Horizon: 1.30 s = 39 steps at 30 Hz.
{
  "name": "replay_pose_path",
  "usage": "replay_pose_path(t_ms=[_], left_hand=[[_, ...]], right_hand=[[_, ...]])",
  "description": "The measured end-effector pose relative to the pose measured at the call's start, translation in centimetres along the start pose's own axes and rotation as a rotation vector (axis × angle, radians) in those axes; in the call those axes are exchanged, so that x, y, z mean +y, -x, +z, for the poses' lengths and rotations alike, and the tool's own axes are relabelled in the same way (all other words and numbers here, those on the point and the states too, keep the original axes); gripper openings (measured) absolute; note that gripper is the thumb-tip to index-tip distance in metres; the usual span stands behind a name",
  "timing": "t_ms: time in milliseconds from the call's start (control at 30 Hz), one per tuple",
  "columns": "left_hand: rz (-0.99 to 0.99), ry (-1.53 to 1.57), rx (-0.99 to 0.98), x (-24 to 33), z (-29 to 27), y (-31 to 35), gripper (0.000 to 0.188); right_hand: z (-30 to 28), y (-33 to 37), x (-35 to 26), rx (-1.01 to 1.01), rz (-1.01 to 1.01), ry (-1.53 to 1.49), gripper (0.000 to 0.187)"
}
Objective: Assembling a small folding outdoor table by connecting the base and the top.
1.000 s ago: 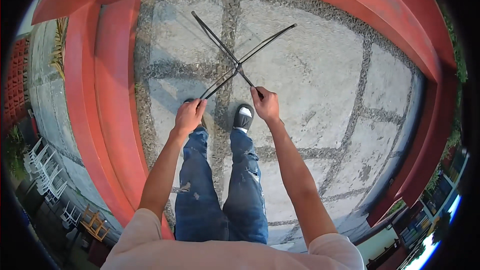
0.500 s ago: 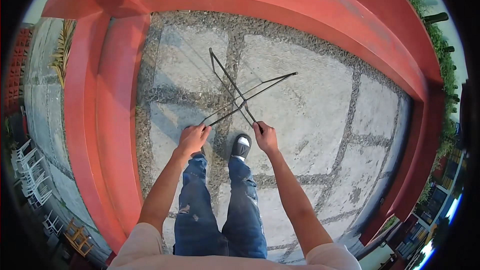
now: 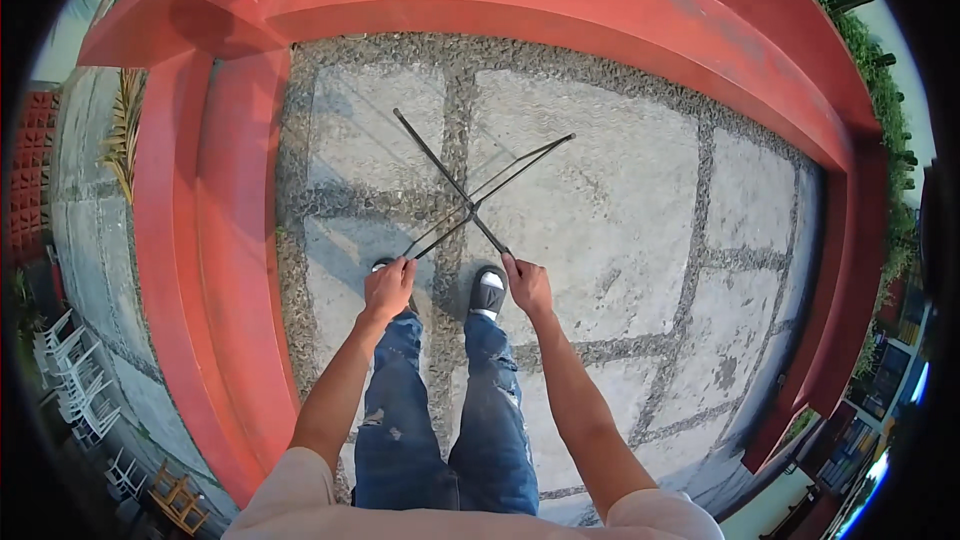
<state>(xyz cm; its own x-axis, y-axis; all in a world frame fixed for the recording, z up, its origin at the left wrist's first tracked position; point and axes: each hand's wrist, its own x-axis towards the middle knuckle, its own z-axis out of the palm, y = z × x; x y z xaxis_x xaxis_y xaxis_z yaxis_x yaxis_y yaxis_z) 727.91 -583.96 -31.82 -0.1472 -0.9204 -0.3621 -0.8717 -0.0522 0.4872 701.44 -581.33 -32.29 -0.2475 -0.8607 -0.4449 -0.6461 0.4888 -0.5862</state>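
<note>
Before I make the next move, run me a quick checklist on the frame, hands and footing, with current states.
1. Left hand on the frame: ok, holding its near left end.
2. Right hand on the frame: ok, holding its near right end.
3. Frame spread: ok, bars crossed in an X.
4. Far ends clear of the red wall: ok, pavement shows between.
5. Far ends resting on the ground: cannot tell from this view.
6. Left shoe in full view: not ok, mostly hidden behind the hand.

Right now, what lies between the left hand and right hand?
In the head view, paving and a dark sandal show below, between left hand and right hand.
</note>
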Motion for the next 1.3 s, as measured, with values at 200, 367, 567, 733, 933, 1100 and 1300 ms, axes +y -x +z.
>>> replay_pose_path(t_ms=[200,367,567,733,933,1100,1300], left_hand=[[0.036,-0.008,0.104,1.1,-2.3,-1.9,0.034],[0.006,-0.034,0.134,1.3,-5.8,-7.0,0.035],[-0.040,-0.041,0.098,-0.2,-6.8,-10.7,0.040],[0.000,0.017,0.150,-1.2,-6.0,-10.7,0.036],[-0.033,-0.017,0.099,-0.8,-6.3,-9.7,0.036],[0.024,-0.036,0.092,-1.7,-6.5,-9.3,0.036],[0.025,-0.048,0.130,-0.5,-6.4,-8.3,0.033]], right_hand=[[-1.2,-2.0,-1.1,0.022,-0.064,-0.053,0.056],[-2.3,-7.0,-5.9,0.012,-0.067,-0.003,0.058],[-1.7,-11.1,-8.7,0.003,-0.057,-0.009,0.061],[-0.5,-11.6,-8.5,-0.028,-0.086,0.036,0.064],[0.9,-9.4,-8.4,0.036,0.037,-0.008,0.063],[0.1,-8.2,-8.1,-0.028,0.069,0.017,0.059],[-1.4,-8.1,-8.3,-0.025,0.101,0.088,0.058]])
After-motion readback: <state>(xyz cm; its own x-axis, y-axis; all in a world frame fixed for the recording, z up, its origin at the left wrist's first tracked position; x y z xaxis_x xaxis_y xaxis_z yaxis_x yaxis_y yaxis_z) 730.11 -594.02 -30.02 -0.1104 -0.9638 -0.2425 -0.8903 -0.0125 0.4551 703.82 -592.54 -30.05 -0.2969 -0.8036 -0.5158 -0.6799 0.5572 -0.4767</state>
